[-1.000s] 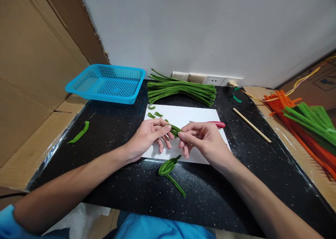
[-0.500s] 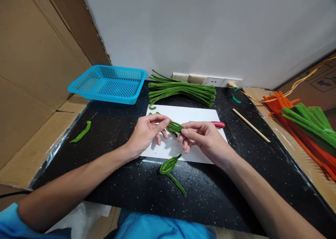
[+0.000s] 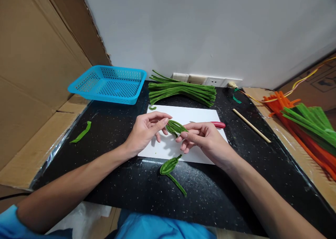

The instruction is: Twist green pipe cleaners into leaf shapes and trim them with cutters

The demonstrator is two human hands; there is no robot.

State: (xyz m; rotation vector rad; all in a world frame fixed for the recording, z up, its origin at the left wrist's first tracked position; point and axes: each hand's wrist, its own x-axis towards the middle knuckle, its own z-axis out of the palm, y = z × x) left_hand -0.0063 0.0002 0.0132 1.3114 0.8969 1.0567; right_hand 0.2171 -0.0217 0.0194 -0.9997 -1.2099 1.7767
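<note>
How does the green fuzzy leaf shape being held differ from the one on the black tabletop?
The held green fuzzy leaf is between the left hand and right hand; the stemmed green fuzzy leaf lies mostly on the black tabletop. The stemmed leaf shows a long straight stem; the held leaf shows no such stem. Both are green and fuzzy.

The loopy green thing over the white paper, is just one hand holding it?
No, the left hand holds one end of the loopy green thing and the right hand holds the other.
</note>
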